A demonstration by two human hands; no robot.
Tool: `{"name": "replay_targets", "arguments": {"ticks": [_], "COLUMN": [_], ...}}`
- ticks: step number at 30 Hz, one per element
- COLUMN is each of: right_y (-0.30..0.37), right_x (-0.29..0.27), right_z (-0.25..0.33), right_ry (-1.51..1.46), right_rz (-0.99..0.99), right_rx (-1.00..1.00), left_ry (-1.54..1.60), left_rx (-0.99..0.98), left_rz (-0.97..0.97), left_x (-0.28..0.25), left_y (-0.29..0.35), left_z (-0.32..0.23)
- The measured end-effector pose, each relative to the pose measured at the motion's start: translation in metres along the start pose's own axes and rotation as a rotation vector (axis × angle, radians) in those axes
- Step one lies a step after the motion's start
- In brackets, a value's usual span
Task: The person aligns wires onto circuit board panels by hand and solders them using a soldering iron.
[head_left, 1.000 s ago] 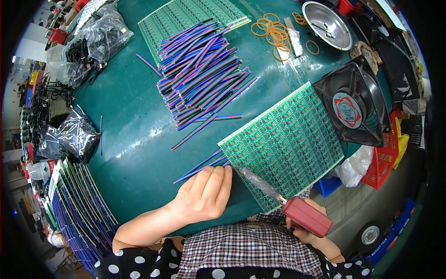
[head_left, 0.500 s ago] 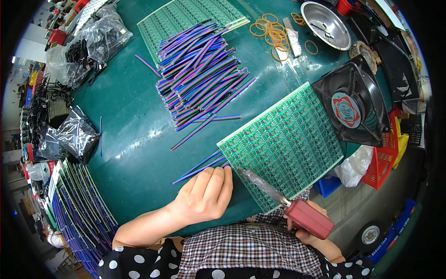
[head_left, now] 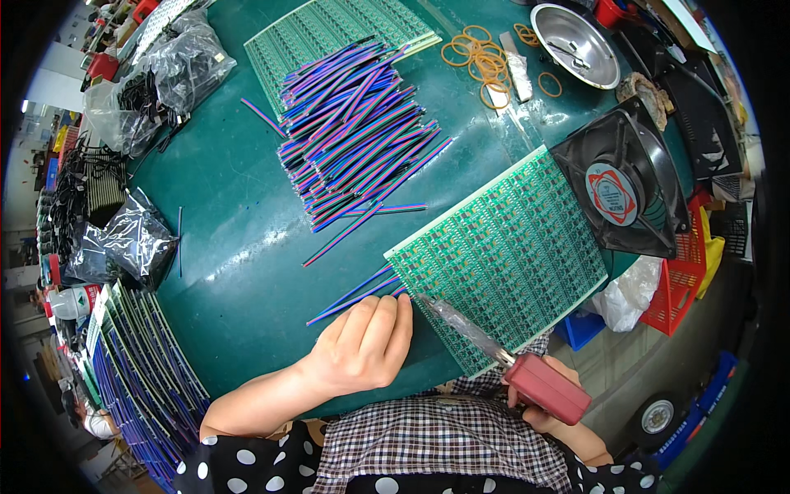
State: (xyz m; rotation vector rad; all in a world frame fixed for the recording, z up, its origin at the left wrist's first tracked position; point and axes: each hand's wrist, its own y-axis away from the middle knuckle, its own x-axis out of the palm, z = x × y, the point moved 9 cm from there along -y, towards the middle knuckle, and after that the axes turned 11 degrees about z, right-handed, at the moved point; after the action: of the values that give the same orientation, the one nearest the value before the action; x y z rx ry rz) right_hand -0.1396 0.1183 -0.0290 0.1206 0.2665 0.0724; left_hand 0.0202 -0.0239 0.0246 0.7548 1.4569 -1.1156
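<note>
My left hand (head_left: 362, 346) is closed in a pinch at the left edge of a green circuit board panel (head_left: 510, 255). Its fingertips hold the end of a striped flat wire (head_left: 355, 306); another wire lies alongside, and the exact grip is partly hidden. In my right hand (head_left: 536, 419) is a soldering iron (head_left: 547, 389) with a red handle. The iron's wrapped shaft slants up and left across the board, its tip by the board's edge close to my left fingertips. Beyond lies a large heap of blue, pink, green and black striped wires (head_left: 354, 132).
A black fan (head_left: 613, 193) stands against the board's right side. Farther back are rubber bands (head_left: 485, 58), a metal bowl (head_left: 568, 37) and another board panel (head_left: 267, 49). Plastic bags (head_left: 193, 62) and wired boards (head_left: 148, 387) line the left. A red crate (head_left: 679, 284) sits lower right.
Both hands and the iron stay almost in place. The tip has barely shifted beside the left fingertips.
</note>
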Motion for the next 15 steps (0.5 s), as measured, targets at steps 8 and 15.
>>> {"name": "replay_targets", "arguments": {"ticks": [8,15], "right_y": [0.0,0.004], "right_x": [-0.001,0.0], "right_z": [0.005,0.003], "right_ry": [0.207,0.256], "right_rz": [-0.087,-0.039], "right_rx": [-0.1,-0.107], "left_ry": [-0.001,-0.018], "left_rx": [-0.008,0.006], "left_rz": [0.005,0.016], "left_x": [0.001,0.001], "left_y": [0.001,0.0], "left_z": [0.0,-0.001]}}
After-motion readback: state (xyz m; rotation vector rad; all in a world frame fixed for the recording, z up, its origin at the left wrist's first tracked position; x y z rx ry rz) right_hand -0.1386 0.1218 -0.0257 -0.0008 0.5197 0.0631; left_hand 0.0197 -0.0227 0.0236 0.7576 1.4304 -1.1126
